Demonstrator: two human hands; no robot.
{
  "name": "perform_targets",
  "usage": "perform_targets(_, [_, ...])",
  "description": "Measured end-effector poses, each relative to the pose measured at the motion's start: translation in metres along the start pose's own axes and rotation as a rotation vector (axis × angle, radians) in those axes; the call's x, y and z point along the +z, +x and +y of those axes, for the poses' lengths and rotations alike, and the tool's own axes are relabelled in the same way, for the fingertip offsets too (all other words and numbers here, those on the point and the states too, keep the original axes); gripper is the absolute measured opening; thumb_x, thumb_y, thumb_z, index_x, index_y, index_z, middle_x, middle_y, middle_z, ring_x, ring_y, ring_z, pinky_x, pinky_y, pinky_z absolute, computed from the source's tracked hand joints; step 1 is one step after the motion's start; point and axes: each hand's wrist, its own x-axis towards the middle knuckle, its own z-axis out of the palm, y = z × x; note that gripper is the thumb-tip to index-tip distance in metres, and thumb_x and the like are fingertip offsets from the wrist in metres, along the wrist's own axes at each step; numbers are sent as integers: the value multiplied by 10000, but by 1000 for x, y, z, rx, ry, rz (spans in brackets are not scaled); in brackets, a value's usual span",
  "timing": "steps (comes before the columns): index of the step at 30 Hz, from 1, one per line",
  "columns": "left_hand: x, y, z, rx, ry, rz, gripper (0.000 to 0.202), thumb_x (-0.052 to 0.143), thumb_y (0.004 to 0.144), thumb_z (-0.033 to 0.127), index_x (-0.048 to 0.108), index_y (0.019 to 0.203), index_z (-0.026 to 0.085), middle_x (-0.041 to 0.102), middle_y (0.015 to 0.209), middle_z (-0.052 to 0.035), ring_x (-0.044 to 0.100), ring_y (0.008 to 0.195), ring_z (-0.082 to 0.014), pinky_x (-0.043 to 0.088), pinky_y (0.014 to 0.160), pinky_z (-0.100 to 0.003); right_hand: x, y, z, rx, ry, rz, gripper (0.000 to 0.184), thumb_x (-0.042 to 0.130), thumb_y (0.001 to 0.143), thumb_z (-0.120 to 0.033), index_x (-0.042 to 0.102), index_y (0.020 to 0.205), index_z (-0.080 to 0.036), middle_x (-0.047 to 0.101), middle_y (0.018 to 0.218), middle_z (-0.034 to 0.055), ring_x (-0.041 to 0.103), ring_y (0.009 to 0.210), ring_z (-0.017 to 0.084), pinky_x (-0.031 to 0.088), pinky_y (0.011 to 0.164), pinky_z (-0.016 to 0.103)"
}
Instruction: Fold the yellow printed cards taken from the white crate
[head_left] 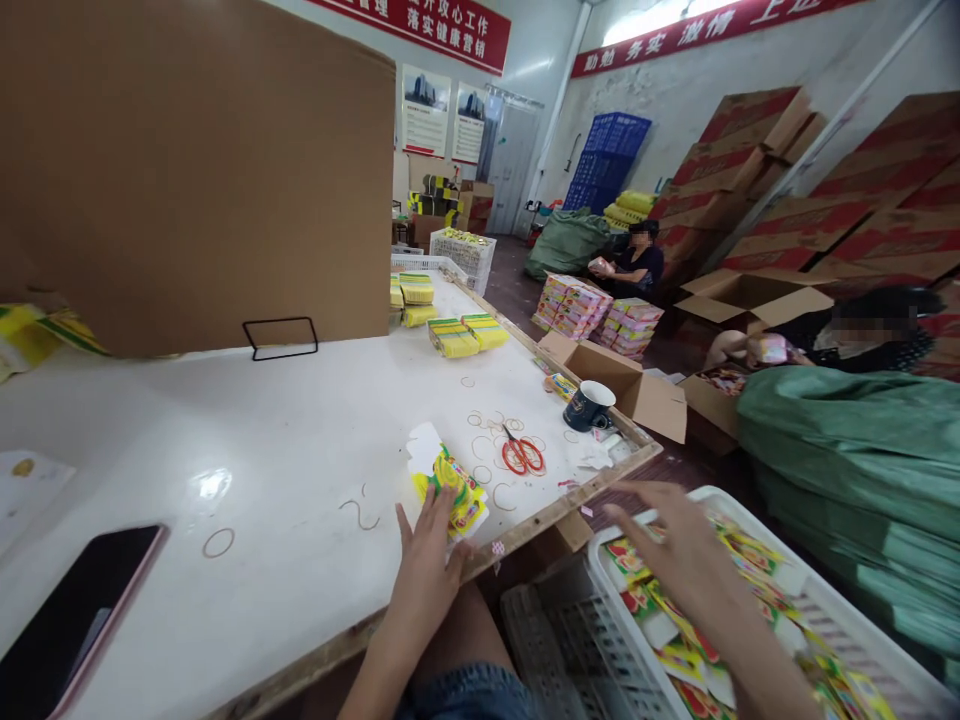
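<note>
A worker's left hand [429,560] lies flat, fingers together, on the near end of a stack of yellow packets [454,488] at the front edge of a white table [300,420]. The right hand [675,545], palm down and fingers spread, hovers over loose packets [664,640] in a white crate [765,537] beside the table; whether it touches them cannot be told. The print on the packets is too small to read. Red-handled scissors [523,455] and scattered rubber bands [218,543] lie just beyond the stack, with a dark mug [589,405] near the table's right edge. A phone [75,620] lies face up at left, cut off by the frame. A tall cardboard sheet [195,170] stands on the table and hides the room behind it. Red banners [442,20] on the white walls carry white Chinese characters, partly cropped. Two seated people [637,262] work among printed cartons [787,200] and green sacks [847,440].
</note>
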Motion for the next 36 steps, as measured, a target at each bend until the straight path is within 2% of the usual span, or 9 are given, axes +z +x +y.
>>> perform_targets(3, [4, -3, 3, 28, 23, -93, 583, 423, 886, 223, 252, 1440, 158, 296, 1476, -25, 129, 1414, -153, -208, 1101, -441, 64, 2, -19, 151, 328, -274, 479, 534, 766, -490, 633, 1076, -138, 586, 1076, 120, 519, 971, 261, 387, 847, 398])
perform_targets(6, [4, -11, 6, 65, -51, -146, 573, 444, 876, 211, 290, 1426, 174, 341, 1454, -22, 219, 1389, -129, -200, 1116, -405, 121, 2, -41, 186, 448, -332, 503, 551, 748, -394, 582, 1157, -102, 618, 942, 99, 550, 793, 219, 412, 736, 356])
perform_targets(8, [4, -15, 5, 46, -147, -110, 556, 457, 874, 227, 329, 1412, 167, 356, 1446, -45, 214, 1392, -152, -118, 1145, -426, 136, 2, -49, 194, 516, -307, 438, 535, 764, -361, 577, 1117, -105, 601, 828, 70, 538, 711, 189, 412, 684, 325])
perform_targets(12, [1, -12, 5, -45, -590, 212, 556, 465, 910, 362, 315, 1401, 148, 286, 1474, -121, 196, 1398, -198, 181, 1148, -400, 121, -4, -52, 251, 778, -261, 481, 528, 821, -470, 483, 1126, -102, 585, 829, 73, 538, 683, 157, 437, 643, 289])
perform_targets(14, [-2, -8, 8, -56, -932, 265, 593, 497, 903, 389, 281, 1398, 142, 276, 1471, -153, 288, 1361, -200, 264, 1120, -361, 111, -10, -58, 313, 1021, -284, 516, 616, 781, -486, 477, 1099, -105, 604, 866, 91, 571, 749, 164, 458, 698, 294])
perform_targets(21, [-11, -18, 14, -168, -1538, -104, 485, 609, 822, 459, 553, 1210, 173, 535, 1268, -126, 526, 1153, -257, 440, 957, -374, 107, -30, -93, 434, 1322, -446, 425, 735, 707, -413, 571, 956, -110, 633, 897, 89, 582, 805, 146, 441, 795, 282])
perform_targets(25, [-17, -22, 14, -181, -1589, -115, 509, 670, 765, 459, 581, 1190, 194, 572, 1209, -103, 570, 1074, -228, 467, 903, -330, 101, -31, -100, 361, 1290, -503, 405, 705, 743, -410, 576, 974, -104, 619, 970, 97, 553, 877, 153, 420, 852, 303])
perform_targets(29, [-16, -16, 17, -176, -1494, -39, 469, 683, 777, 387, 573, 1160, 141, 589, 1178, -116, 586, 1035, -204, 465, 890, -296, 95, -32, -102, 322, 1104, -472, 467, 729, 694, -442, 581, 947, -78, 596, 855, 82, 513, 763, 162, 417, 714, 292])
perform_targets(36, [-9, -12, 17, -233, -1302, 157, 578, 630, 819, 395, 360, 1247, 116, 610, 1090, -134, 599, 1000, -210, 485, 836, -304, 108, -40, -101, 264, 911, -356, 415, 626, 778, -497, 536, 791, -92, 548, 720, 60, 455, 658, 139, 381, 621, 272])
